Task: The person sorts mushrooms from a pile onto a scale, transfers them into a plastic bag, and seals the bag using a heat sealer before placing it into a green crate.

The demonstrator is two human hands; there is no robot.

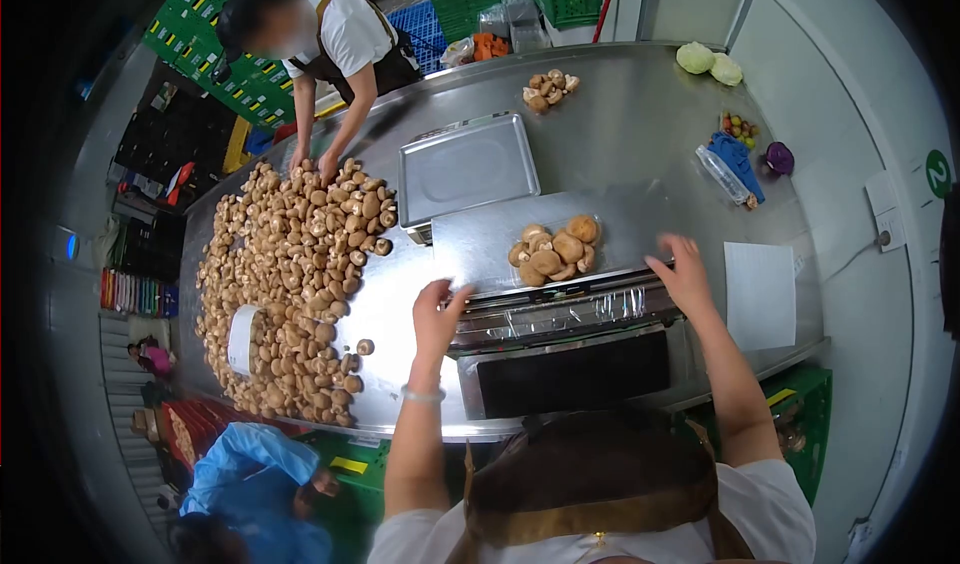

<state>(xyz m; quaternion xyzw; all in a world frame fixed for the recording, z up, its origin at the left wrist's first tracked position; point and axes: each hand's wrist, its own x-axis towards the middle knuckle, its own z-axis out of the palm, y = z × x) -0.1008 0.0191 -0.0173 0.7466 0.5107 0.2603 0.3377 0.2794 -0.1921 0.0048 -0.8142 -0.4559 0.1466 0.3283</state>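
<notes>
One fisheye camera, worn on the head, looks forward and steeply down over the person's own chest at the long stainless-steel table (620,134); the left hand (437,314) and right hand (683,274) sit mid-frame at arm's reach, the edges curving into dark.

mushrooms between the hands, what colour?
Tan to brown mushrooms, seen in the head view.

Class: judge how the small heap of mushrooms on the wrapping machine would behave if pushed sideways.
The heap of mushrooms would probably scatter: the pieces lie loose and unwrapped. Their rounded caps look apt to roll on the smooth metal plate. Being small, they are likely light, so a gentle nudge should shift them.
</notes>
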